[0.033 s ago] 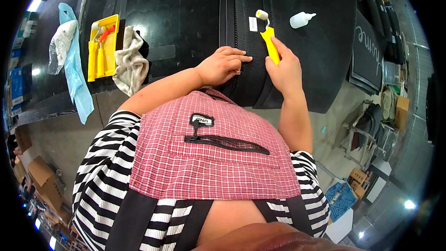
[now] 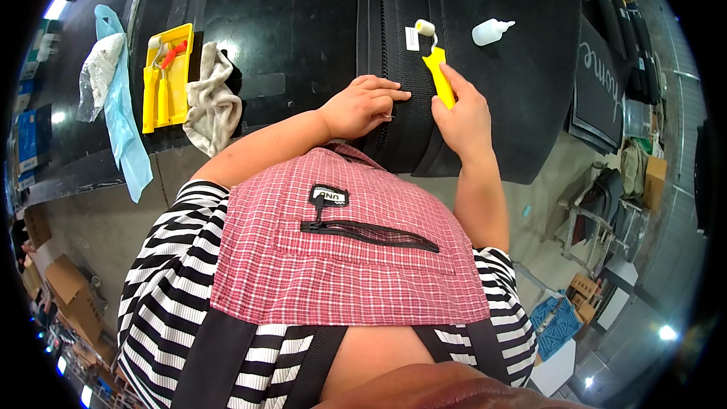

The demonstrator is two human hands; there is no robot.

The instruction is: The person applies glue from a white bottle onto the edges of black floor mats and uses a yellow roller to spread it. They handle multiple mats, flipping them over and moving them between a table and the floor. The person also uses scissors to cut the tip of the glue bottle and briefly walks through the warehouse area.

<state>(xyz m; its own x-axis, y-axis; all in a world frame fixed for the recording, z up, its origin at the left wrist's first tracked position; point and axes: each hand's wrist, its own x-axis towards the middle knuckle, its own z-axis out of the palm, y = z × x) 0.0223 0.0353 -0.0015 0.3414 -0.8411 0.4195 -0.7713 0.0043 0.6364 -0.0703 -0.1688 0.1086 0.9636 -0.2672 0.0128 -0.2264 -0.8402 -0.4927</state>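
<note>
My right hand [image 2: 464, 111] is closed around the yellow handle of a small paint roller [image 2: 439, 76]. Its white roller head lies close beside a white label [image 2: 412, 39] on a black textured strip. That strip is part of a black mat-like piece [image 2: 500, 106] spread on the dark table, with a toothed, zipper-like line [image 2: 384, 45] along its left. My left hand [image 2: 362, 108] rests over this line, index finger stretched onto the strip and the other fingers partly bent. To the right of the roller, a white squeeze bottle [image 2: 491, 32] lies on its side.
On the left of the table [image 2: 303, 15] are a yellow tray [image 2: 179, 91] with yellow-handled rollers, a crumpled grey cloth [image 2: 214, 102], a light-blue sheet [image 2: 123, 113] and a clear plastic bag [image 2: 101, 72]. Dark mats [image 2: 598, 98] with white lettering hang at the right, near a metal cart [image 2: 598, 216].
The roller head has shifted slightly left and toward me, closer to the white label. My left hand stays in place.
</note>
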